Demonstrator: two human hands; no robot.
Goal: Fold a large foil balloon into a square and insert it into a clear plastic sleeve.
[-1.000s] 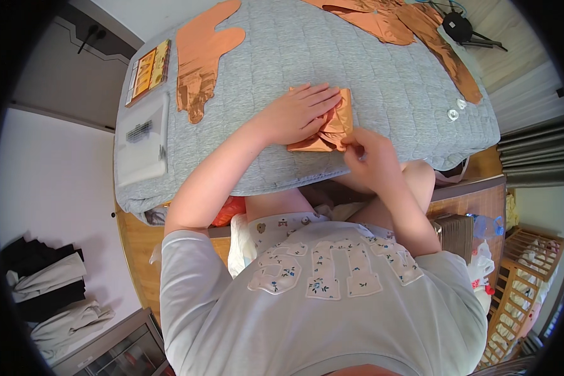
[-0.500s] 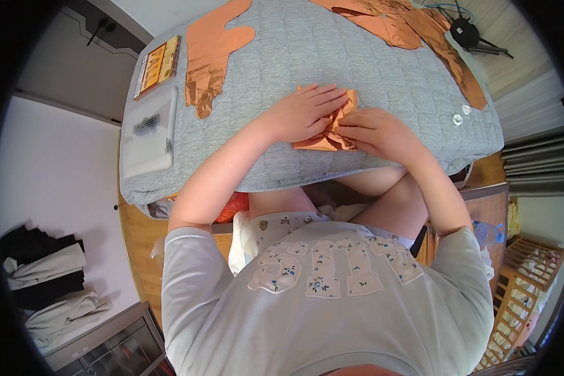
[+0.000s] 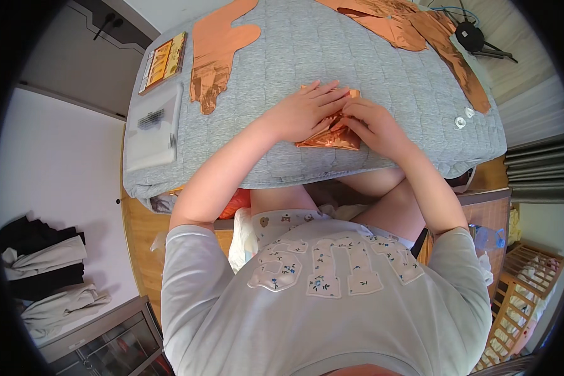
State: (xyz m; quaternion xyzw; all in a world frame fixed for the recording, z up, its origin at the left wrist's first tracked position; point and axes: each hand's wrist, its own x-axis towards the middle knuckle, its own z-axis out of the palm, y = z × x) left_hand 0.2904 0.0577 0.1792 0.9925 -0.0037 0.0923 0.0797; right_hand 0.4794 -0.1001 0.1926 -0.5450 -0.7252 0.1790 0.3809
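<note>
A folded copper-coloured foil balloon [image 3: 332, 139] lies flat on the near part of the grey quilted bed cover. My left hand [image 3: 307, 113] rests on it palm down, fingers stretched out and pressing its upper left part. From the right, my right hand [image 3: 377, 125] reaches over the balloon's right side, its fingers bent and thumb tucked in, gripping the creased foil beside my left fingertips. Both hands hide much of the foil's middle.
On the grey bed cover [image 3: 263, 81], a flat foil balloon [image 3: 216, 50] lies far left and more foil pieces [image 3: 395, 28] far right. At left are a yellow-orange box [image 3: 164, 62] and a clear plastic pouch [image 3: 153, 138]. White tape rolls [image 3: 460, 122] and a black tripod [image 3: 470, 36] are right.
My right hand has shifted up and a little left over the foil, toward my left fingertips. The foil's lower edge looks flatter. My left hand stays pressed in place.
</note>
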